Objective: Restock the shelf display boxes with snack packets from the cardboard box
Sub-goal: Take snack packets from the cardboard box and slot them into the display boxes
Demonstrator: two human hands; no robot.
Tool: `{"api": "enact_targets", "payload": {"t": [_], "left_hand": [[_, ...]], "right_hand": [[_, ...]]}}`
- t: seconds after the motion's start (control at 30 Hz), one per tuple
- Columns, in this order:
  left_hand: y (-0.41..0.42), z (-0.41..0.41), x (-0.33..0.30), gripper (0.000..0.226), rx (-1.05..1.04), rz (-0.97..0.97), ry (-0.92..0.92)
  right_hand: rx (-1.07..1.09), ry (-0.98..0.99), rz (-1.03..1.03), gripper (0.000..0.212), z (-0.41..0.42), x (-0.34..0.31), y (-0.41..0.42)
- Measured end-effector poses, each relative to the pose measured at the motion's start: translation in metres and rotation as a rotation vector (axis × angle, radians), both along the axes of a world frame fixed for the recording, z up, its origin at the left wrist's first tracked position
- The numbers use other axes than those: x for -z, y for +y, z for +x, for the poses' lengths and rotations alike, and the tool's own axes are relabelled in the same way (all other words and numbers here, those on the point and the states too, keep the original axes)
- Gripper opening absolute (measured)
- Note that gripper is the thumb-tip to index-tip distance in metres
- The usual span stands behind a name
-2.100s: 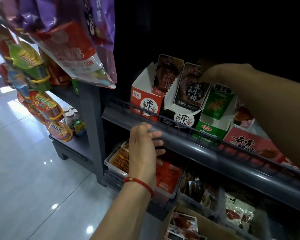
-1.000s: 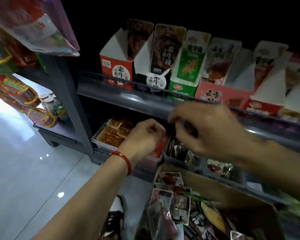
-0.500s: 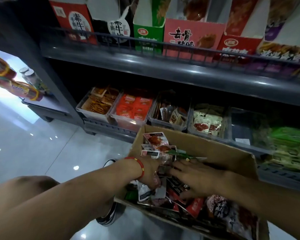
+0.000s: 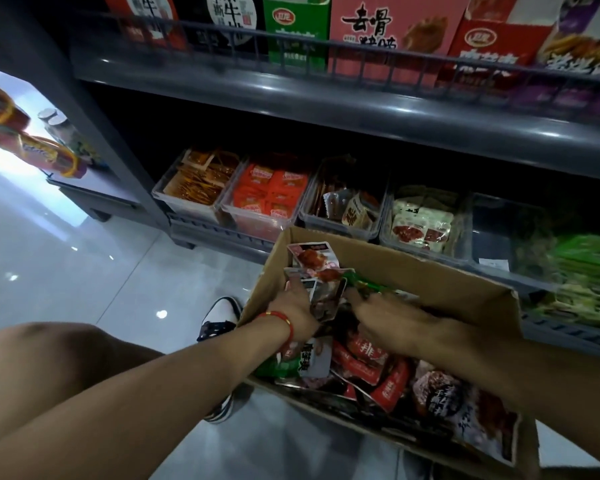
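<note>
1. Both hands are down inside the cardboard box [image 4: 440, 278], among the loose snack packets [image 4: 371, 368].
2. I see the left hand [image 4: 297, 311], with a red bracelet [image 4: 284, 322] at its wrist, lying with straight fingers on a small brown packet [image 4: 326, 299] near the box's far left corner.
3. I see the right hand [image 4: 392, 317] reaching in beside it, fingertips at a green packet [image 4: 364, 285]; whether it grips anything I cannot tell.
4. On the upper shelf [image 4: 291, 95] above stand the display boxes [image 4: 392, 26], behind a low rail.
5. On the bottom shelf, clear bins [image 4: 267, 202] hold more packets, just behind the cardboard box.
6. A shoe [image 4: 222, 313] rests on the glossy floor [image 4: 66, 258] left of the box.
</note>
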State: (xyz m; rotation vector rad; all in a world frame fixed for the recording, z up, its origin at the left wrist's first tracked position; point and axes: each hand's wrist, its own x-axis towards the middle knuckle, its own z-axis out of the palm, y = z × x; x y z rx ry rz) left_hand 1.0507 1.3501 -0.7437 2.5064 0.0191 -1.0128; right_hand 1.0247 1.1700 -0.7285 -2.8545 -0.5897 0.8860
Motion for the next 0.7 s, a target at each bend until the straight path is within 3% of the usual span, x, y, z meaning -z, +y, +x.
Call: {"api": "enact_targets", "payload": {"t": [0.1,0.27,0.33,0.43,0.53,0.57,0.63,0.7], "left_hand": [[0.006,0.018,-0.020,0.058,-0.039,-0.078,-0.139],[0.015,0.032,-0.058,0.049,-0.086,-0.344,-0.275],[0.015,0.032,-0.067,0.055,-0.209,-0.520,-0.180],[0.007,0.022,-0.073,0.076,-0.388,-0.808,0.143],[0.002,0.014,-0.075,0.040,-0.463,-0.958,0.331],[0.002,0.012,-0.074,0.044,-0.477,-0.979,0.361],[0.006,0.015,-0.068,0.088,-0.489,-0.996,0.406],[0.007,0.019,-0.064,0.099,-0.485,-1.038,0.413]], "right_hand": [[0.141,0.012,0.177,0.021,0.010,-0.024,-0.018],[0.345,0.030,0.560,0.023,0.028,-0.067,-0.062],[0.497,0.112,0.715,0.025,0.025,-0.075,-0.068],[0.684,0.241,1.016,0.027,0.020,-0.081,-0.063],[0.757,0.259,1.132,0.028,0.018,-0.086,-0.060],[0.759,0.216,1.119,0.029,0.017,-0.088,-0.058],[0.750,0.123,1.070,0.031,0.017,-0.087,-0.060],[0.689,-0.004,0.976,0.034,0.015,-0.089,-0.057]]}}
